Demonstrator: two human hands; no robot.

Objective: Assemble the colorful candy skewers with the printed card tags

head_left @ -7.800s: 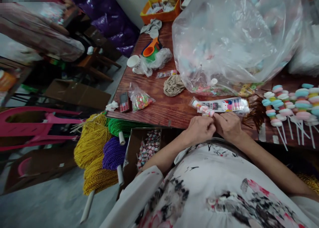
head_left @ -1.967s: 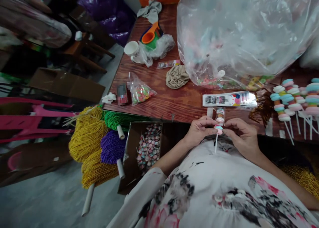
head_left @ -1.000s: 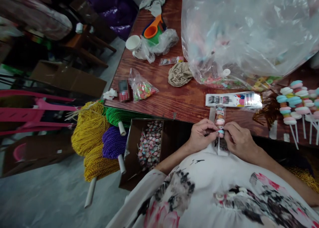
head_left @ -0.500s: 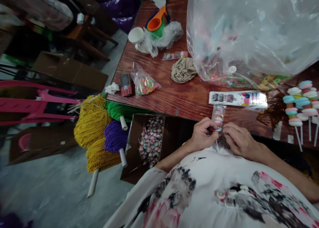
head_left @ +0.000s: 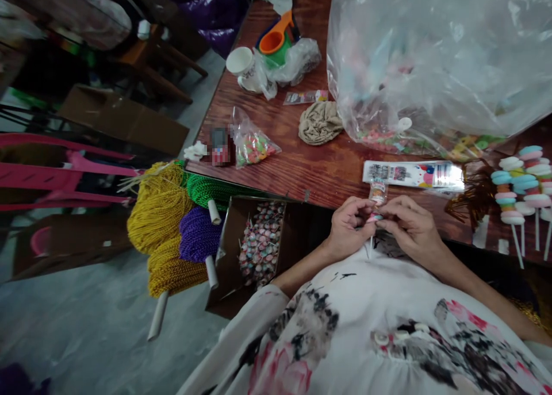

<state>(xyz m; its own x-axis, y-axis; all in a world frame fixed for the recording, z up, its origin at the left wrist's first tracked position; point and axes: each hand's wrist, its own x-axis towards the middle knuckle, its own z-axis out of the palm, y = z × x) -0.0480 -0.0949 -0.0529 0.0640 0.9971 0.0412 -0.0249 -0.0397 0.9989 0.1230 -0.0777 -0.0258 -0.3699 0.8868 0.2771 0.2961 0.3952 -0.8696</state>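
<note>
At the table's front edge, my left hand (head_left: pixel 351 225) pinches a candy lollipop (head_left: pixel 378 194) by its lower part. Pastel candy rings are stacked on its white stick, which points down toward my lap. A clear plastic wrapper covers the upper rings. My right hand (head_left: pixel 411 222) closes its thumb and fingertips on the lollipop from the other side, and the fingers hide part of the rings. Just beyond lies a stack of printed clear wrappers (head_left: pixel 411 175). Right of my hands, a bunch of brown-gold twist ties (head_left: pixel 474 196) rests beside several unwrapped candy lollipops (head_left: pixel 511 191).
A big clear bag of candy (head_left: pixel 431 67) fills the back right. Further left are a crumpled cloth (head_left: pixel 319 122), a small candy bag (head_left: pixel 254 145) and a white cup (head_left: pixel 240 62). Below the table edge, a cardboard box (head_left: pixel 228 280) holds wrapped candies beside yellow cord bundles (head_left: pixel 159 211).
My right hand has moved left and its fingertips now grip the lollipop. More of the candy rings are covered by my fingers. The view has shifted slightly.
</note>
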